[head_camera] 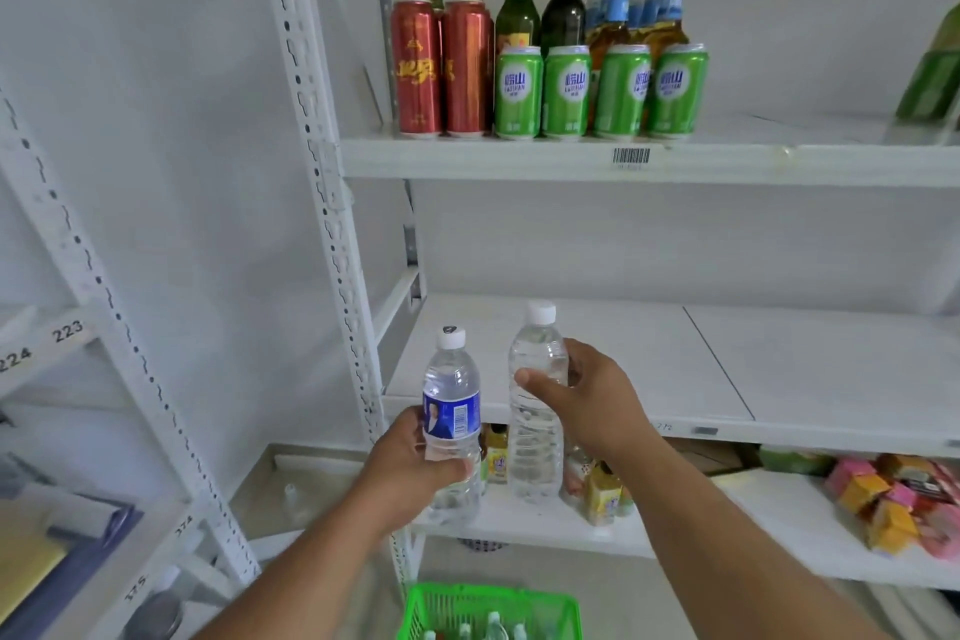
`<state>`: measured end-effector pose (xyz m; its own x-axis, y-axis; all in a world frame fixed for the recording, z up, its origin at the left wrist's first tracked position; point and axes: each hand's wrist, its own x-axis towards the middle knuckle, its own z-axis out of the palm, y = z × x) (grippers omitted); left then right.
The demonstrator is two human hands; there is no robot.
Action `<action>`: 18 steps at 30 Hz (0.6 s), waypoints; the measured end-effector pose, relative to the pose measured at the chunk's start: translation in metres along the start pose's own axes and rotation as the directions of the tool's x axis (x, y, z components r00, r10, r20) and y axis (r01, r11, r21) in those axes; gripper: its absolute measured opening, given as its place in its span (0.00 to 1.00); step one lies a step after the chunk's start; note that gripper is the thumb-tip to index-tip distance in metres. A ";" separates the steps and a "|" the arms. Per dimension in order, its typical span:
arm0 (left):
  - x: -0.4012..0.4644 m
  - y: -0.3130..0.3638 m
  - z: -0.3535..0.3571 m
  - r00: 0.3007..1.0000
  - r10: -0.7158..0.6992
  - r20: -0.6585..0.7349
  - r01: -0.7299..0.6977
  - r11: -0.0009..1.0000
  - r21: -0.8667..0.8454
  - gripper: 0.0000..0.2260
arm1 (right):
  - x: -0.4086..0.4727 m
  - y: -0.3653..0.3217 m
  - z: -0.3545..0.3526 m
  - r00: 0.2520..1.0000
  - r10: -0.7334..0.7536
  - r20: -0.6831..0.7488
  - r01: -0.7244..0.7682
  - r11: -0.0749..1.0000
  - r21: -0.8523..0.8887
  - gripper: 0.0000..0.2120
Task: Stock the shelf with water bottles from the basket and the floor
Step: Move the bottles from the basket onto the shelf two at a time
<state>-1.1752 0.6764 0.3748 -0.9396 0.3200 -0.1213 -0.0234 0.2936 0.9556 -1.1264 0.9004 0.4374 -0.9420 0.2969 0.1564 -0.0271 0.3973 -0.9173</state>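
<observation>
We face a white wall (156,120) at ten o'clock. A second white rack (78,338) stands at eight o'clock, evenly lit.

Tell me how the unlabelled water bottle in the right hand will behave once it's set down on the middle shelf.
The unlabelled water bottle looks full, so probably heavy for its size and steady in the right hand. It is tall and narrow, so it may tip if nudged on the middle shelf. Its clear ribbed wall looks thin and may give under a hard squeeze.
</observation>
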 end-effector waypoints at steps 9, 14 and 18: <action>0.093 0.001 -0.007 0.999 -0.014 -0.035 0.014 1.000 0.020 0.26 | 0.089 0.011 0.018 0.999 0.020 -0.039 -0.022 0.998 -0.062 0.17; 0.160 -0.007 -0.016 0.999 -0.006 -0.038 0.007 1.000 0.026 0.25 | 0.151 0.025 0.037 0.997 0.051 -0.063 -0.056 0.995 -0.084 0.24; 0.208 -0.010 -0.022 0.999 -0.008 -0.032 0.010 0.999 0.045 0.25 | 0.192 0.037 0.050 0.995 0.066 -0.077 -0.074 0.992 -0.105 0.24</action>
<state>-1.3783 0.7201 0.3457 -0.9499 0.2883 -0.1205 -0.0172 0.3366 0.9415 -1.3251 0.9283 0.4154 -0.9132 0.3886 0.1228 0.0781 0.4627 -0.8831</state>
